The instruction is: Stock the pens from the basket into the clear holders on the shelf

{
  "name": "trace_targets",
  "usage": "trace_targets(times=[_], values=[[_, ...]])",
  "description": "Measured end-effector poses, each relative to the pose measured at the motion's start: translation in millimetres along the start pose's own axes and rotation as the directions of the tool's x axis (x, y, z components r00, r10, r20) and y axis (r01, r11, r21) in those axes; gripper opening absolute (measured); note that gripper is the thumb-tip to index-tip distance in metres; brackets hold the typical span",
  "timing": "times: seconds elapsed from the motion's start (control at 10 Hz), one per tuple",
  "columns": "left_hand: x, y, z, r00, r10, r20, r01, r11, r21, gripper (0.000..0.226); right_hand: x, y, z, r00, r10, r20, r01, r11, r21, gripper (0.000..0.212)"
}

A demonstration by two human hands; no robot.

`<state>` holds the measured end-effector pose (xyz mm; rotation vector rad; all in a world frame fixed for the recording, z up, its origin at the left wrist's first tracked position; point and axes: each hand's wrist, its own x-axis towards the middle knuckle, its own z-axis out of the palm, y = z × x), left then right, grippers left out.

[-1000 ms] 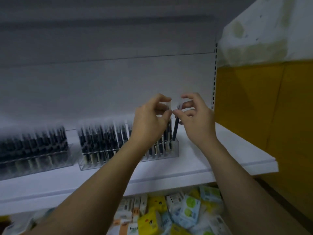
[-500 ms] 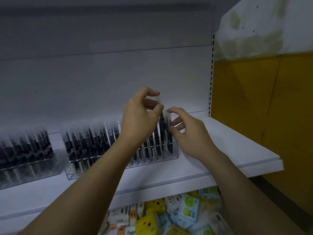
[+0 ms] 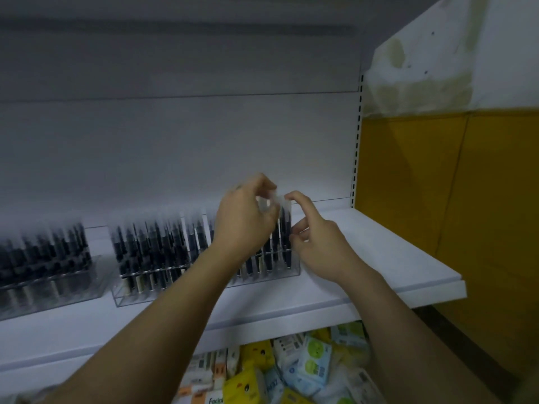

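A clear holder [image 3: 132, 295] full of dark pens [image 3: 163, 246] stands in the middle of the white shelf [image 3: 379, 258]. My left hand [image 3: 243, 220] hovers over its right half, fingers curled round a pale-topped, blurred pen [image 3: 267, 204]. My right hand [image 3: 316, 240] is at the holder's right end. Its index fingertip sits on the cap of a dark pen [image 3: 286, 225] that stands in the end slot, and the lower fingers curl against that pen's barrel. A second clear holder [image 3: 43, 295] with dark pens stands further left. The basket is out of view.
Below the shelf lies a heap of small yellow, white and blue packets [image 3: 291, 368]. A yellow and white wall [image 3: 437, 185] closes the right side, next to the slotted upright [image 3: 358, 141]. Bare shelf surface shows to the right of the holder.
My right hand has lowered its dark pen into the holder's right end slot and followed it down. My left hand stayed above the holder with its pen. The view shifted slightly.
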<state>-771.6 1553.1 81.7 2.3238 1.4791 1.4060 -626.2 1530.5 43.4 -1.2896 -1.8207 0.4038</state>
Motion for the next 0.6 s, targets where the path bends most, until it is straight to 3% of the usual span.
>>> trace_targets(times=[0.1,0.3,0.4,0.6], values=[[1.9,-1.5,6.8,0.998,0.045,0.040,-0.054,0.956,0.290,0.026,0.5,1.4,-1.2,1.000,-0.001,0.006,0.001,1.000,-0.017,0.068],[0.0,-3.9,1.5,0.991,0.088,0.097,-0.117,0.928,0.353,0.030,0.8,2.9,0.0,1.000,-0.010,0.023,0.011,0.999,-0.030,0.071],[-6.0,-6.4,-5.2,0.981,0.131,0.142,-0.177,0.901,0.396,0.042,-4.4,0.7,3.6,1.000,-0.006,-0.005,0.006,1.000,-0.029,0.074],[-25.7,-5.5,-32.1,0.977,0.166,0.136,-0.209,0.879,0.428,0.063,-23.8,-24.6,5.3,0.989,-0.058,-0.136,0.041,0.992,-0.123,0.085]])
